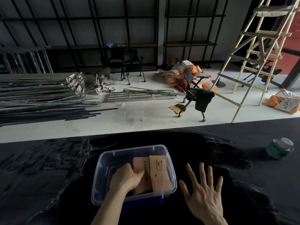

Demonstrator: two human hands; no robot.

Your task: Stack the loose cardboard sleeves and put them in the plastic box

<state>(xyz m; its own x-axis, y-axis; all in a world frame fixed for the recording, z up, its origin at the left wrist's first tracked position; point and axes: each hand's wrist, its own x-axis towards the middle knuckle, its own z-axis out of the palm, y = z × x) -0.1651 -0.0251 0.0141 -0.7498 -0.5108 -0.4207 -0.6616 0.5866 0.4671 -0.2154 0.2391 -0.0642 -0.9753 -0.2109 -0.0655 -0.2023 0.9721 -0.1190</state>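
A clear plastic box (103, 161) with blue latches sits on the black table in front of me. Inside it lie two stacks of tan cardboard sleeves. The right stack (159, 172) shows printed marks on top. My left hand (125, 178) reaches into the box, fingers curled on the left stack (140, 163). My right hand (205, 190) hovers over the table just right of the box, fingers spread, holding nothing.
A green jar with a clear lid (280, 148) stands at the table's far right. The table is covered with black sheeting (48, 176). Beyond its far edge are floor, metal bars, chairs, bags and a wooden ladder (253, 62).
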